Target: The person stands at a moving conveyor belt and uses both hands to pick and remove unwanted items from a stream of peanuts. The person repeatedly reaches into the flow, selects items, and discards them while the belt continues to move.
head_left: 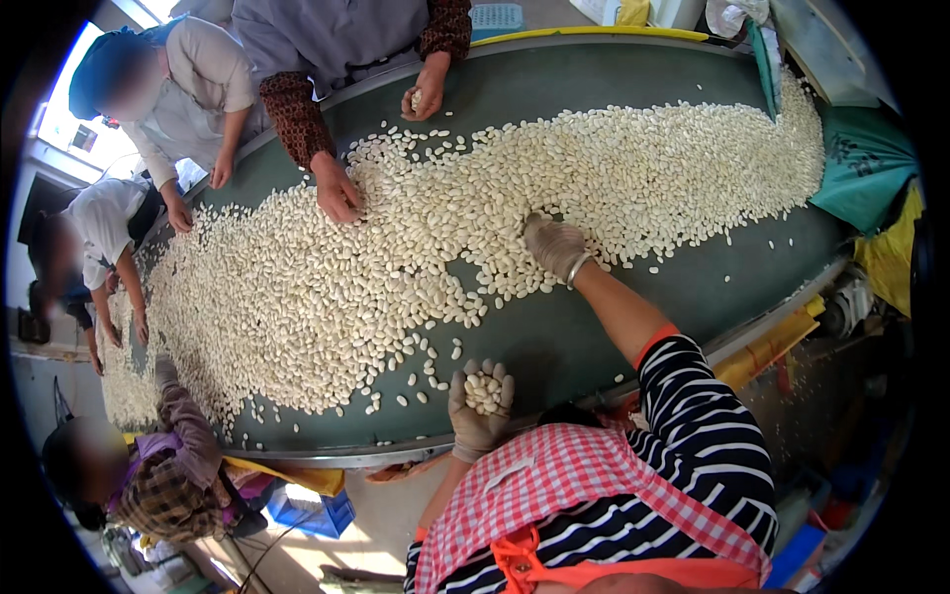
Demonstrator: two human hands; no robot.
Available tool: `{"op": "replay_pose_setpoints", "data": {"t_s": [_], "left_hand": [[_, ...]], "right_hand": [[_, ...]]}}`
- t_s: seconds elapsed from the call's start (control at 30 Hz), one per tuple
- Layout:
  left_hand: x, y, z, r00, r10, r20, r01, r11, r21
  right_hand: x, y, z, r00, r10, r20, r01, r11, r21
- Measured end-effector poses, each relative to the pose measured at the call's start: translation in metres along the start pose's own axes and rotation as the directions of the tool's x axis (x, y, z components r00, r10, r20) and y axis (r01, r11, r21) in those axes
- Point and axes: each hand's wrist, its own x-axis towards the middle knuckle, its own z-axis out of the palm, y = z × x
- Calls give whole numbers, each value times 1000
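My left hand [482, 408], in a pale work glove, is turned palm up near the table's front edge. Its cupped fingers hold a small heap of white beans [485, 391]. Farther out, my right hand [554, 246], gloved and with a bangle at the wrist, reaches into the broad layer of loose white beans [633, 168]. Its fingers are curled down among them, and what lies under the fingertips is hidden. The beans cover much of a long dark green table [693, 272], with a few strays near my left hand.
Across the table, a co-worker's two hands [336, 190] work at the beans, one holding some. More people stand along the left end. A green sack [856, 163] lies at the right end by the bean pile. A blue crate [315, 510] stands on the floor.
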Motion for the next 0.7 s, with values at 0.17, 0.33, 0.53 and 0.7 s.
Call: {"op": "replay_pose_setpoints", "data": {"t_s": [0.17, 0.33, 0.53, 0.7], "left_hand": [[1, -14, -2, 998, -13, -54, 14, 1000, 26], [8, -31, 0, 994, -34, -106, 39, 998, 45], [15, -46, -1, 996, -8, -87, 16, 995, 94], [18, -61, -1, 995, -25, -102, 35, 995, 94]], "right_hand": [[2, 33, 36, 897, -157, -413, 357, 808, 468], [46, 81, -2, 976, 92, -198, -70, 991, 115], [10, 53, 6, 976, -211, -45, 216, 958, 190], [22, 106, -33, 985, 96, -143, -21, 892, 452]]}}
